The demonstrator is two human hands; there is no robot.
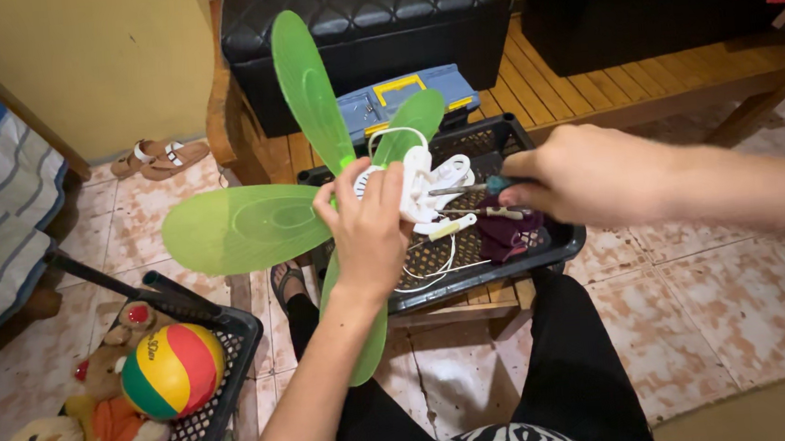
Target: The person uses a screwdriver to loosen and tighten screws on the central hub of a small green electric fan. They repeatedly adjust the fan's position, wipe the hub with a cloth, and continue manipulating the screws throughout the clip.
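My left hand grips the hub of a translucent green fan blade, whose several lobes spread out around my fingers. My right hand is closed on the dark green handle of a screwdriver; its metal shaft points left at the white hub piece in the blade's middle. Both are held above a black plastic crate.
The crate rests on a low wooden bench and holds a white cord, another tool and a dark cloth. A blue toolbox sits behind it. A second black basket at lower left holds plush toys and a striped ball. Sandals lie by the wall.
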